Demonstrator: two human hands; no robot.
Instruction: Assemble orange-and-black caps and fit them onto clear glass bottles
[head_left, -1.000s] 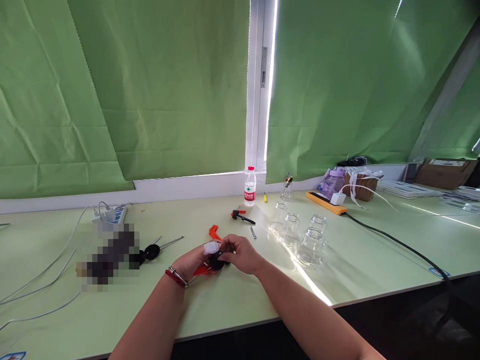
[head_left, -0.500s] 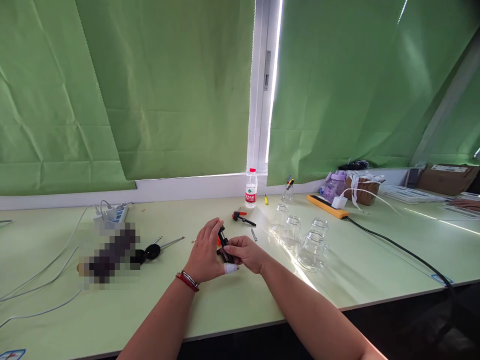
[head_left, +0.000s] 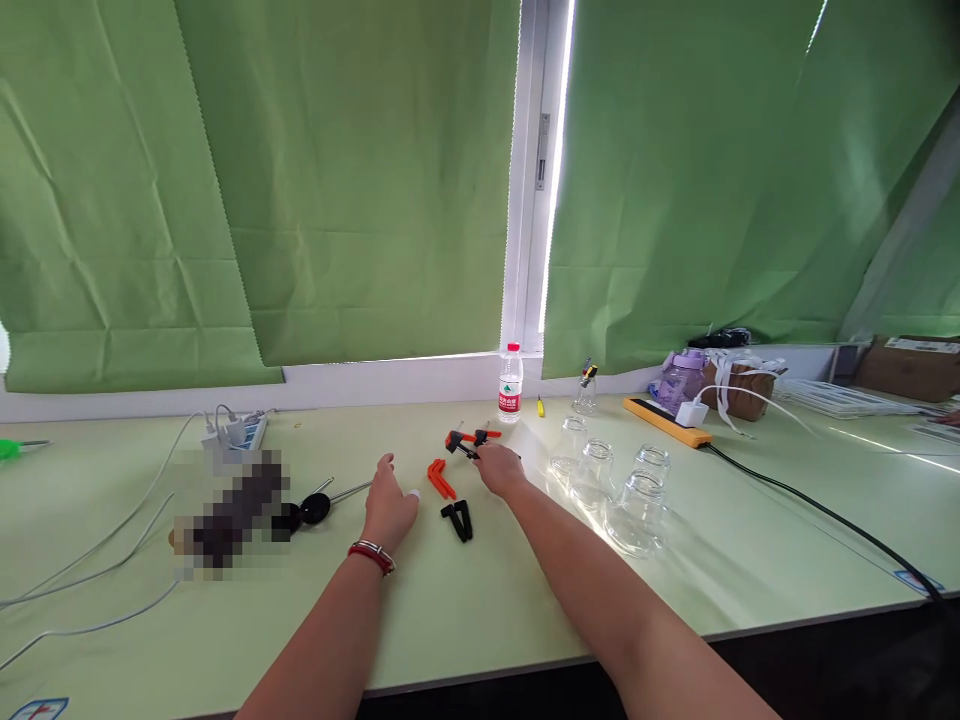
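My right hand (head_left: 501, 468) reaches forward over the table, fingers closed on the shaft of a black piece with a blocky head (head_left: 454, 441). Just behind it lies another black part (head_left: 482, 437) with orange pieces, partly hidden by the hand. My left hand (head_left: 390, 508) is held apart at the left, fingers extended, holding nothing; white tape wraps its thumb. Between the hands rest orange angled pieces (head_left: 441, 479) and, nearer me, two black angled pieces (head_left: 458, 520). A screwdriver with a black round end (head_left: 315, 508) lies left of my left hand, its shaft pointing towards it.
Several upturned clear glasses (head_left: 598, 470) stand at the right. Behind are a water bottle (head_left: 510, 385), a yellow cutter (head_left: 540, 407) and an orange power strip (head_left: 667, 422) with a black cable. A white power strip (head_left: 251, 433) and cables lie left, beside a blurred dark object (head_left: 236, 515).
The hands were together around black and orange pieces; they have moved apart. Black and orange pieces now lie on the table, and my right hand has moved forward with a black piece.
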